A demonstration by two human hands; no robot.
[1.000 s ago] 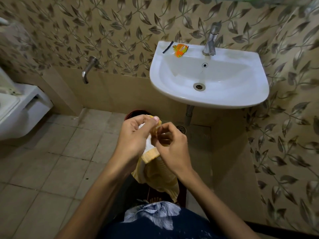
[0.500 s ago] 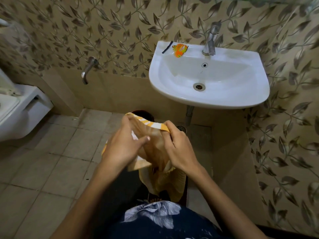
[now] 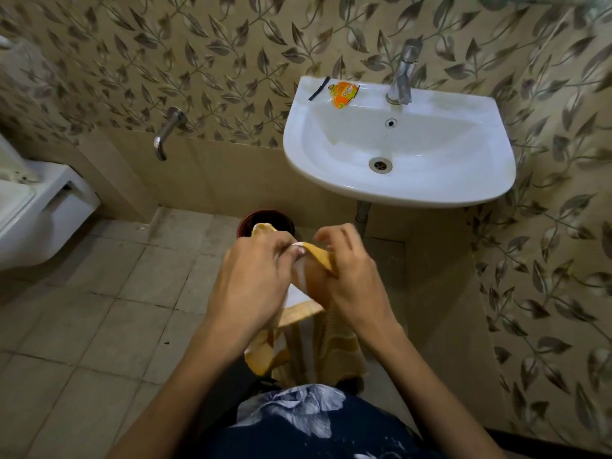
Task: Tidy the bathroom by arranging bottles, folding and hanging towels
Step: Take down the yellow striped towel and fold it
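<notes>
A yellow and white striped towel hangs in front of my body, bunched at the top between both hands. My left hand grips the towel's upper left part, with the cloth sticking out above its knuckles. My right hand holds the upper right edge with curled fingers, close beside the left hand. The towel's lower part drapes down toward my dark floral clothing. No bottles are in view.
A white wall sink with a metal tap is ahead right; an orange sachet and a black strip lie on its rim. A dark bucket stands under my hands. A wall spout and toilet are left.
Both hands kept working the towel: they spread its striped edge half a second ago, and now they have drawn close again with the top bunched between them.
</notes>
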